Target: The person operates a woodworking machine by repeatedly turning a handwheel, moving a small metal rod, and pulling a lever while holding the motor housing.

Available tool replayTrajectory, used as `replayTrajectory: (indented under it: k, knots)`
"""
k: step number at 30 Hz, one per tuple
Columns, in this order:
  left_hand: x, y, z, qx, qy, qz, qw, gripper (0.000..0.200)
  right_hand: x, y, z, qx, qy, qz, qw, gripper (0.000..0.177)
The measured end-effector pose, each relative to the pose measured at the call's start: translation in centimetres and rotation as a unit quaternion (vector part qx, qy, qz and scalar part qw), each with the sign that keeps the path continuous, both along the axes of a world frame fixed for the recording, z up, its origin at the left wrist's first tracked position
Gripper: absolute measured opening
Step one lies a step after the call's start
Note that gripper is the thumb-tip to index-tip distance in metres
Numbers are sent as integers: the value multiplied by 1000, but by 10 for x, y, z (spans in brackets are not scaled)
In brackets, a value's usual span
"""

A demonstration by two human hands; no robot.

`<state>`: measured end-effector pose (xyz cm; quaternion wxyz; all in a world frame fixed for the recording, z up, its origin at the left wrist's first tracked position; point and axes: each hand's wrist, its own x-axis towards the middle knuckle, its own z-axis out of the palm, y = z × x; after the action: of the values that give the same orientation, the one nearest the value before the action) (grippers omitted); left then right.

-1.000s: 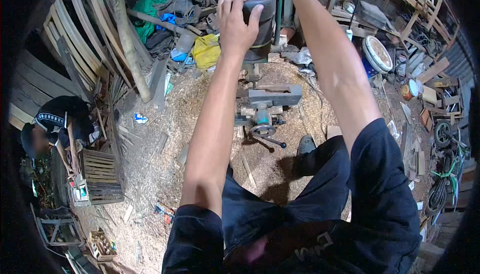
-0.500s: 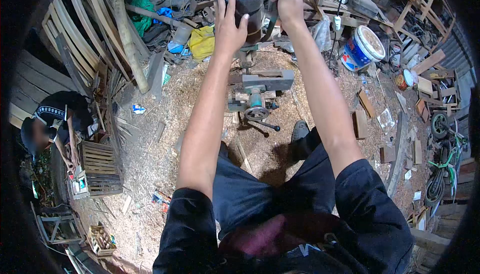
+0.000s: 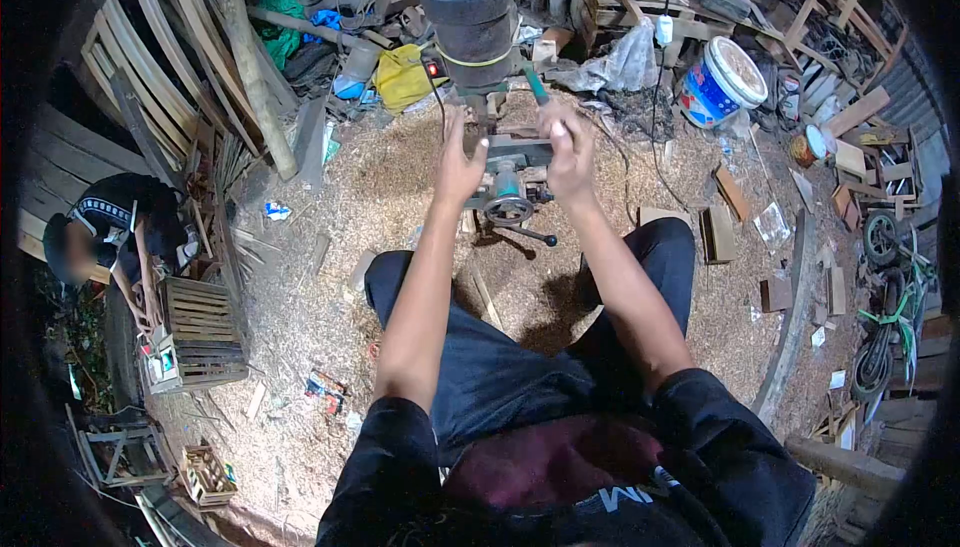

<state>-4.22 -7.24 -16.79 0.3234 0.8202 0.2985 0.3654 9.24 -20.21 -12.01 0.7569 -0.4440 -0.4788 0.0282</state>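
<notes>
In front of me stands a mortising or drilling machine with a dark cylindrical motor point(image 3: 470, 22) on top. My right hand point(image 3: 570, 162) is closed around the lower end of its lever point(image 3: 536, 87), whose green part shows above the fist. My left hand point(image 3: 460, 167) is at the left end of the metal clamping table point(image 3: 520, 154), fingers stretched upward and thumb apart. Whether it touches a workpiece there is hidden. Below the table are a handwheel point(image 3: 508, 210) and a black-knobbed crank point(image 3: 540, 239).
Wood shavings cover the floor point(image 3: 330, 207). To the right are a paint bucket point(image 3: 722, 85), wood blocks point(image 3: 716, 234) and a small green motorbike point(image 3: 885, 317). Another person point(image 3: 120, 222) bends over a slatted crate point(image 3: 203, 327) at left. A black cable point(image 3: 625, 167) runs behind the machine.
Both hands have come down: the left from the motor to the clamping table, the right downward with the lever. My knees have spread and now sit higher in view.
</notes>
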Motion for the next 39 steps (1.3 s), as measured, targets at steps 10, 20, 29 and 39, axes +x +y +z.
replayTrajectory:
  k: [10,20,29,39]
  knots:
    - [-11,-28,-82,-49,6,-8,999,65,-32,-59,-179,-166,-179,-83,966,13]
    - [-43,-26,-92,-162,-9,5,987,60,-27,-30,-35,-91,-21,-57,994,31]
    - [-44,-35,-119,-166,126,13,978,58,112,100,149,-112,-87,-2,990,59]
    - [-31,-32,-185,-166,228,-34,959,72,102,-1,-169,-605,-104,10,789,64]
